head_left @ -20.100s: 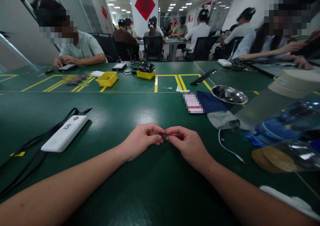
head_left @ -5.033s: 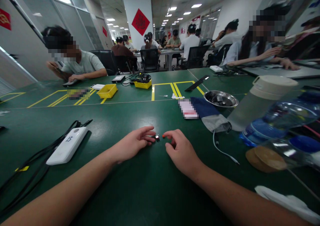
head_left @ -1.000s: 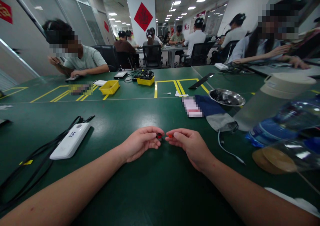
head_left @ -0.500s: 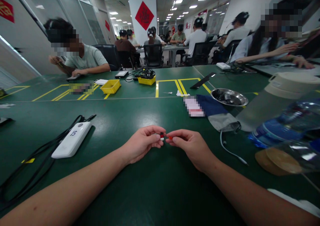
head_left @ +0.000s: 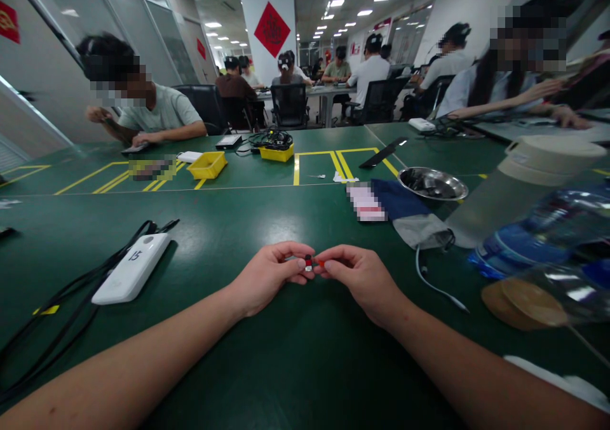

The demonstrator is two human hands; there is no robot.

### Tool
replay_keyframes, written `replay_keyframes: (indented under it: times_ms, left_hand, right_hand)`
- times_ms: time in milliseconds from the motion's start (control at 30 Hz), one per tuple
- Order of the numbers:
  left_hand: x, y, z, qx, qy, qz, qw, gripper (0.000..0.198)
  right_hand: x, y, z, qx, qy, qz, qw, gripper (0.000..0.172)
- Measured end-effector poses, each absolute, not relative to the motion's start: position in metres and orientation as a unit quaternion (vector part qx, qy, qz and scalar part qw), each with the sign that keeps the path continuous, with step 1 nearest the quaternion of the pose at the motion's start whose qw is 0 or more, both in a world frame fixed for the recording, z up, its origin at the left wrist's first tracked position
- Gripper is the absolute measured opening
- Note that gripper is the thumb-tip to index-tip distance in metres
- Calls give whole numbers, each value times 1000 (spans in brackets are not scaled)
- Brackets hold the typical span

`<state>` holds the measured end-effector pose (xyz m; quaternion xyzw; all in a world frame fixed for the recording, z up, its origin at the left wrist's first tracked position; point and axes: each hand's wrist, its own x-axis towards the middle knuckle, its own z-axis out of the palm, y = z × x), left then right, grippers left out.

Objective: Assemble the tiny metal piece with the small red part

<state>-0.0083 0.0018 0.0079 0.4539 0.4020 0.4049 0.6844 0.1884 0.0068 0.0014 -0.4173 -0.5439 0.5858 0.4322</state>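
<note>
My left hand is closed in a pinch above the green table. Between its thumb and fingers sits a small black, red and clear piece, too small to name for certain. Opposite it, my right hand pinches a tiny orange-red piece between thumb and forefinger. The fingertips of both hands almost meet, with the two pieces side by side. Fingers hide part of each piece, and I cannot tell whether the pieces touch.
Left lies a white power bank with black cables. Ahead are yellow trays, a phone and a metal bowl. A large jug and plastic bottles crowd the right. Other people sit around the table.
The view has shifted slightly, so the surroundings sit a little further left. Both hands keep their pinches close together; the left hand's piece shows a bit more of its red side.
</note>
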Motion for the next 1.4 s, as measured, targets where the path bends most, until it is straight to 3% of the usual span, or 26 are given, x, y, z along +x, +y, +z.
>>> replay_keyframes:
  times_ms: [1400]
  left_hand:
    - [-8, 4, 10, 419, 396, 401, 712, 23]
  right_hand:
    - [189, 7, 3, -398, -504, 627, 441, 17]
